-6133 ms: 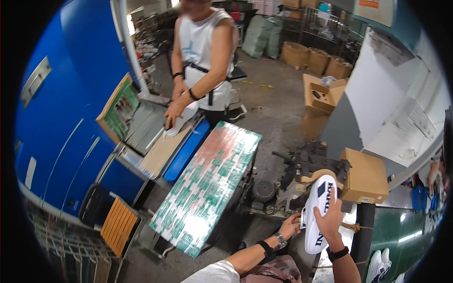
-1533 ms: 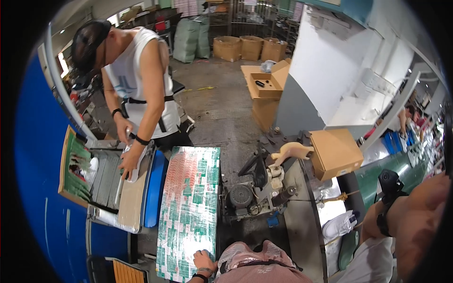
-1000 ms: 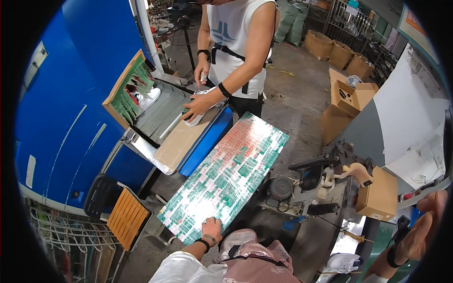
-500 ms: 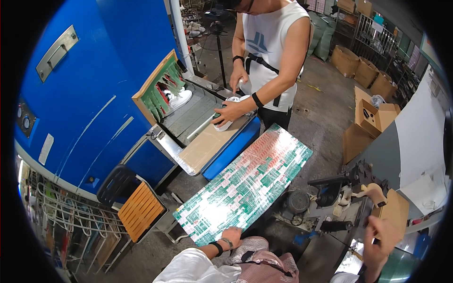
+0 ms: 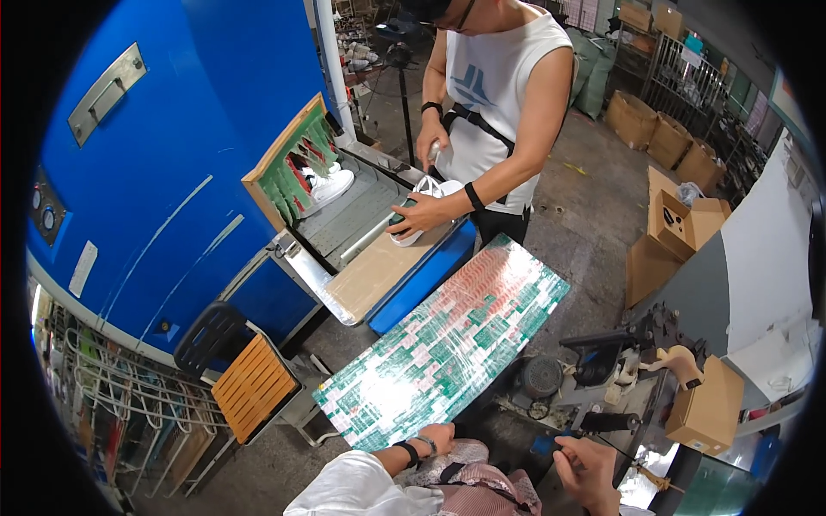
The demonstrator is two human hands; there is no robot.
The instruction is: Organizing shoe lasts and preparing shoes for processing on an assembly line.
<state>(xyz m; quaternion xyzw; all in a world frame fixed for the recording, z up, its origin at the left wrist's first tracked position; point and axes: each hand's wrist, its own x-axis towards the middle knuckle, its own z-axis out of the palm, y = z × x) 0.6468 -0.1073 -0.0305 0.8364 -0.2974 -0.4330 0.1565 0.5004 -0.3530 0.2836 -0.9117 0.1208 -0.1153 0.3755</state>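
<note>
Standing left of the table [image 5: 439, 353]: one blue cabinet [image 5: 172, 198]. The table: green-white-red top, ahead of me. Beyond it: one co-worker [image 5: 495, 95]. Right of it: one carton [image 5: 707, 404], one motor [image 5: 542, 376]. Beyond it, under the co-worker's fingers: one white shoe [image 5: 439, 187]. My left hand [image 5: 437, 439]: on the table's near edge, fingers bent; grip, I cannot tell. My right hand [image 5: 588, 473]: right of its near end, half-open, nothing visible held.

From where I stand, the left forearm [image 5: 391, 457] slants rightward out of a white sleeve [image 5: 344, 486] at bottom centre, a dark band [image 5: 407, 453] round its wrist, the left grip [image 5: 438, 439] back uppermost. Lower right of centre, the right grip [image 5: 588, 471] reaches leftward, fingers [image 5: 570, 444] loosely bent, its forearm mostly cut off below.
</note>
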